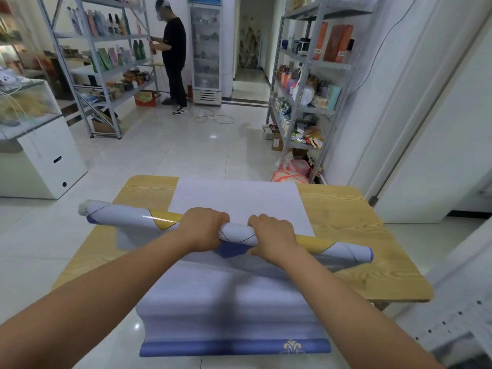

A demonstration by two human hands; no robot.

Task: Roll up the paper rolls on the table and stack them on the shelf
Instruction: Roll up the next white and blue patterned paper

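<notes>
Paper roll (pixel 237 232) lying left-to-right across table (pixel 351 209) (left end overhanging), left hand (pixel 205 227) and right hand (pixel 272 239) gripping its middle

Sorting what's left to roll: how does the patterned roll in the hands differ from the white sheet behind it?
The patterned roll is wound into a tube; the white sheet lies flat. The roll shows lilac, yellow and blue; the sheet is plain. The left hand and right hand grip the roll, not the sheet. Both rest on the table.
</notes>
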